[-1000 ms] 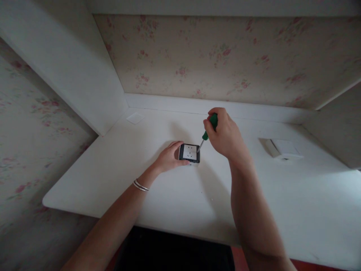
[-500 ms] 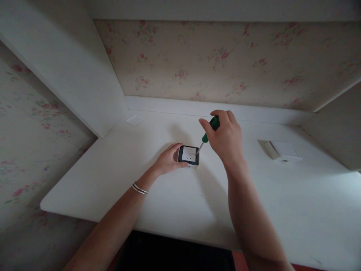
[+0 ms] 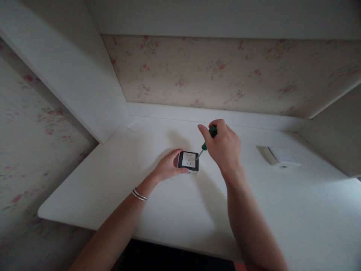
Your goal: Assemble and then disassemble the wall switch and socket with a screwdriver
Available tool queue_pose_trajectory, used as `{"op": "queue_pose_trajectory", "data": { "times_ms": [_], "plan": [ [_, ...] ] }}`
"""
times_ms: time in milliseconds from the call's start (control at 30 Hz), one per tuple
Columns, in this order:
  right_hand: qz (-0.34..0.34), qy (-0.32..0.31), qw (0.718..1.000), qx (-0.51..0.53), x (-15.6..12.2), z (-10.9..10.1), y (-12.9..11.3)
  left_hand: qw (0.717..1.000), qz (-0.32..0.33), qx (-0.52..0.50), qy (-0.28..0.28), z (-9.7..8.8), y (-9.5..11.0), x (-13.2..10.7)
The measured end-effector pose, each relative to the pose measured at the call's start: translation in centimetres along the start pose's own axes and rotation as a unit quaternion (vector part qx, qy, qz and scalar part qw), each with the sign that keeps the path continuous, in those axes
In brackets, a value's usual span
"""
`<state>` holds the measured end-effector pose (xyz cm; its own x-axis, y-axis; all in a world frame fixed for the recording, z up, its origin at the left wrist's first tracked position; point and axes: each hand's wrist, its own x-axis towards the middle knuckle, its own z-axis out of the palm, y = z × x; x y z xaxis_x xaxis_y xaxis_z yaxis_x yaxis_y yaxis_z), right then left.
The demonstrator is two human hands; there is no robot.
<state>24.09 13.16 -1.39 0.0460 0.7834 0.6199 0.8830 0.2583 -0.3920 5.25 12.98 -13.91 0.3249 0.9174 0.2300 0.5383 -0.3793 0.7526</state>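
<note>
Left hand (image 3: 168,165) curling around left edge of socket module (image 3: 188,160), pinning it flat mid-surface (image 3: 169,203), likely bracing against tool pressure. Right hand (image 3: 224,145) wrapping tightly around green-handled screwdriver (image 3: 208,137), tip angling down onto module's right edge. White cover plate (image 3: 282,156) lying well apart, right.

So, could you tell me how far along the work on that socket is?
Done, it seems: the white square cover plate lies apart on the white table. In hand: the left hand steadies the dark-framed white socket module; the right hand holds the green-handled screwdriver, tip at its right edge. Left: that fixing, too small to judge.
</note>
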Motion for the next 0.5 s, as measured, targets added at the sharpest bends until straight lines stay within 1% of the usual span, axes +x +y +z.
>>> {"op": "queue_pose_trajectory", "data": {
  "times_ms": [67, 200, 300, 367, 500],
  "plan": [
    [-0.017, -0.008, 1.0, 0.011, 0.05, -0.07, -0.05, 1.0, 0.005, 0.001, -0.002, -0.01, 0.0, 0.01],
    [-0.067, -0.057, 0.995, 0.057, 0.23, -0.59, 0.13, 1.0, 0.007, -0.005, 0.003, -0.04, 0.0, -0.01],
    [-0.076, -0.072, 0.992, 0.063, 0.3, -0.9, 0.34, 1.0, -0.001, -0.007, 0.0, -0.09, 0.01, -0.04],
    [-0.068, -0.057, 0.995, 0.053, 0.28, -0.98, 0.47, 1.0, -0.003, -0.006, -0.001, -0.12, 0.0, -0.07],
    [-0.016, 0.032, 0.999, 0.009, 0.25, -0.76, 0.7, 1.0, 0.001, 0.002, 0.0, -0.1, -0.06, -0.08]
  ]
}}
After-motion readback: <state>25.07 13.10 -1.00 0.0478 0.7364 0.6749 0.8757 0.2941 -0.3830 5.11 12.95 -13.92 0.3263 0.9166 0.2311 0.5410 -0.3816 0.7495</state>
